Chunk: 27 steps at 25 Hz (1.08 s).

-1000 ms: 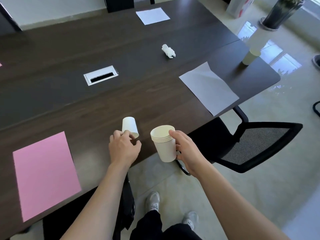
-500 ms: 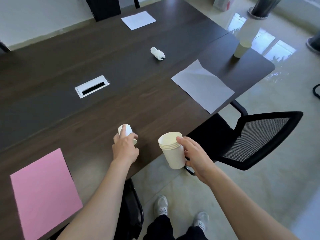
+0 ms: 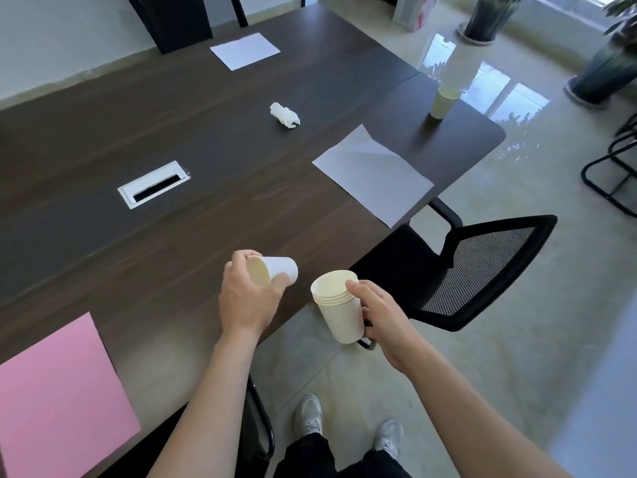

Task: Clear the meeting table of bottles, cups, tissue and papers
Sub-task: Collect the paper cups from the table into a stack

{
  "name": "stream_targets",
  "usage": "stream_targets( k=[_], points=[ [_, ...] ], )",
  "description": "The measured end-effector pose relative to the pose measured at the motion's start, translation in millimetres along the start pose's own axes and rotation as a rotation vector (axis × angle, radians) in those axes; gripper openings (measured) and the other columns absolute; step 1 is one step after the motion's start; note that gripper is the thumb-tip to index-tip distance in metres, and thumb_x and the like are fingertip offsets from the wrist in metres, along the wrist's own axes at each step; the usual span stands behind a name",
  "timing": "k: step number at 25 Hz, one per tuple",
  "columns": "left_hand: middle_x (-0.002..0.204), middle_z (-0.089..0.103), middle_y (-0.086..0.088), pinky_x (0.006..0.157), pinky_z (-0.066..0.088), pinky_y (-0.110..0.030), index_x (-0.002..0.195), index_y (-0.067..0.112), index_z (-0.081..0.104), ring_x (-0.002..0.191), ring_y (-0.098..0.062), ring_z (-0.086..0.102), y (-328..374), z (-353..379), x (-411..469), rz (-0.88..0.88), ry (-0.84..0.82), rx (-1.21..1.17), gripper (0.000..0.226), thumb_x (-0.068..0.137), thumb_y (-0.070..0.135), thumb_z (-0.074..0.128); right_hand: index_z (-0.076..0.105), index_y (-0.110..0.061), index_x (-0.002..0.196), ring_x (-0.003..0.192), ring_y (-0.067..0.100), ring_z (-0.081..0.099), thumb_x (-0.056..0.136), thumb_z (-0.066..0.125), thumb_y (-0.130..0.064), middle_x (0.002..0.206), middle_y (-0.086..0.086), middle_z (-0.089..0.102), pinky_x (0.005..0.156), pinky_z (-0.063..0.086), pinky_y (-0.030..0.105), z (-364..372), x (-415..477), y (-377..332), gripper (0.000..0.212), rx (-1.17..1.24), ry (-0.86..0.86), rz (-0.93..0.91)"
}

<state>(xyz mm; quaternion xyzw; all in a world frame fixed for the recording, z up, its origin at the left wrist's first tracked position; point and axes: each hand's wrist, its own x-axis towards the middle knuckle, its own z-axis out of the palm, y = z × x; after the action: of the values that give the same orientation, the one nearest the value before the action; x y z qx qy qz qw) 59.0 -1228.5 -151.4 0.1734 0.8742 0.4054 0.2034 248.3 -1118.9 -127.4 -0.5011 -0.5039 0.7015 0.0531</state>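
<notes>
The left hand (image 3: 246,298) is curled round a single paper cup (image 3: 277,270), thumb and fingers clamped on its wall near the rim. The cup lies tipped on its side, its mouth facing the camera, just above the near edge of the worktop (image 3: 206,236); whether it touches the wood I cannot tell. The right hand (image 3: 382,315) grips a stack of cups (image 3: 339,312) (several nested rims show, too close together to count), upright, off the worktop and over the floor. The stack is just beside the tipped cup and apart from it, and it hides most of the gripping fingers.

On the near left lies a pink sheet (image 3: 58,391), cut off by the frame edge. A grey sheet (image 3: 374,174) lies at the right edge, one corner overhanging above a black mesh chair (image 3: 482,267). Near the middle lies a crumpled tissue (image 3: 285,114), and at the far end a white sheet (image 3: 245,51). A lone cup (image 3: 443,103) stands upright near the far right corner, its top blurred into floor glare
</notes>
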Motion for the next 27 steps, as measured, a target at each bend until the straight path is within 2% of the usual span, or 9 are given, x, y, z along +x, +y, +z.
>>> stream_targets(
  k=[2, 5, 8, 10, 12, 14, 19, 23, 27],
  points=[
    [0.102, 0.066, 0.007, 0.076, 0.051, -0.039, 0.113, 0.036, 0.055, 0.094, -0.021, 0.063, 35.1, -6.6, -15.3, 0.104, -0.092, -0.163, 0.046, 0.069, 0.042, 0.064, 0.076, -0.028, 0.100, 0.096, 0.021, 0.069, 0.080, 0.065, -0.061, 0.103, 0.003, 0.076, 0.083, 0.051, 0.039, -6.9, -4.2, -2.3, 0.039, 0.007, 0.018, -0.014],
    [0.094, 0.069, 0.002, 0.072, 0.055, -0.038, 0.116, 0.041, 0.053, 0.089, -0.018, 0.067, 75.2, -6.5, -33.6, 0.203, -0.263, -0.288, 0.045, 0.072, 0.040, 0.065, 0.076, -0.028, 0.095, 0.087, 0.018, 0.066, 0.082, 0.065, -0.062, 0.091, -0.004, 0.072, 0.078, 0.047, 0.036, -19.3, -14.1, -9.7, 0.038, 0.012, 0.035, -0.043],
    [0.090, 0.069, 0.008, 0.075, 0.057, -0.046, 0.111, 0.034, 0.060, 0.087, -0.021, 0.067, 95.6, 5.6, -41.0, 0.270, -0.391, -0.319, 0.039, 0.074, 0.044, 0.066, 0.076, -0.024, 0.109, 0.083, 0.016, 0.066, 0.090, 0.060, -0.062, 0.096, 0.002, 0.072, 0.074, 0.048, 0.034, -35.4, -26.4, -17.2, 0.045, 0.027, 0.072, -0.063],
    [0.090, 0.069, 0.013, 0.080, 0.058, -0.047, 0.114, 0.036, 0.065, 0.088, -0.018, 0.066, 102.7, 14.4, -41.5, 0.274, -0.439, -0.314, 0.038, 0.076, 0.041, 0.068, 0.077, -0.032, 0.113, 0.090, 0.018, 0.068, 0.088, 0.057, -0.068, 0.106, 0.005, 0.076, 0.081, 0.051, 0.038, -47.3, -33.7, -20.0, 0.049, 0.036, 0.088, -0.090],
    [0.096, 0.070, 0.016, 0.086, 0.059, -0.042, 0.121, 0.045, 0.068, 0.091, -0.014, 0.066, 108.9, 22.8, -42.4, 0.288, -0.487, -0.267, 0.045, 0.075, 0.044, 0.068, 0.078, -0.033, 0.112, 0.089, 0.016, 0.067, 0.092, 0.056, -0.067, 0.101, -0.002, 0.076, 0.083, 0.050, 0.038, -58.1, -40.4, -20.8, 0.045, 0.047, 0.114, -0.110],
    [0.106, 0.071, 0.017, 0.093, 0.059, -0.039, 0.125, 0.049, 0.069, 0.099, -0.008, 0.067, 114.3, 32.3, -46.7, 0.293, -0.549, -0.255, 0.052, 0.073, 0.054, 0.068, 0.077, -0.026, 0.107, 0.084, 0.014, 0.067, 0.101, 0.057, -0.055, 0.092, -0.006, 0.074, 0.077, 0.051, 0.032, -64.8, -46.5, -21.9, 0.036, 0.063, 0.142, -0.119],
    [0.120, 0.062, 0.012, 0.093, 0.050, -0.025, 0.133, 0.053, 0.065, 0.116, -0.004, 0.062, 136.6, 61.1, -75.7, 0.329, -0.717, -0.148, 0.072, 0.068, 0.084, 0.063, 0.076, -0.022, 0.111, 0.086, 0.016, 0.069, 0.106, 0.053, -0.051, 0.097, 0.001, 0.076, 0.074, 0.053, 0.031, -85.5, -59.5, -26.5, 0.038, 0.099, 0.194, -0.171],
    [0.131, 0.069, 0.019, 0.109, 0.053, -0.037, 0.142, 0.051, 0.059, 0.125, -0.003, 0.063, 151.2, 78.2, -89.9, 0.367, -0.720, -0.136, 0.081, 0.068, 0.080, 0.074, 0.076, -0.024, 0.112, 0.083, 0.012, 0.072, 0.105, 0.051, -0.055, 0.095, -0.006, 0.078, 0.068, 0.053, 0.025, -106.4, -71.9, -33.6, 0.041, 0.118, 0.236, -0.154],
    [0.119, 0.066, 0.017, 0.098, 0.057, -0.032, 0.149, 0.046, 0.049, 0.115, -0.004, 0.066, 175.4, 93.4, -115.0, 0.411, -0.666, -0.093, 0.100, 0.060, 0.070, 0.088, 0.078, -0.029, 0.113, 0.083, 0.006, 0.077, 0.103, 0.047, -0.060, 0.096, -0.008, 0.082, 0.066, 0.055, 0.020, -132.8, -89.2, -42.7, 0.045, 0.186, 0.236, -0.142]
  ],
)
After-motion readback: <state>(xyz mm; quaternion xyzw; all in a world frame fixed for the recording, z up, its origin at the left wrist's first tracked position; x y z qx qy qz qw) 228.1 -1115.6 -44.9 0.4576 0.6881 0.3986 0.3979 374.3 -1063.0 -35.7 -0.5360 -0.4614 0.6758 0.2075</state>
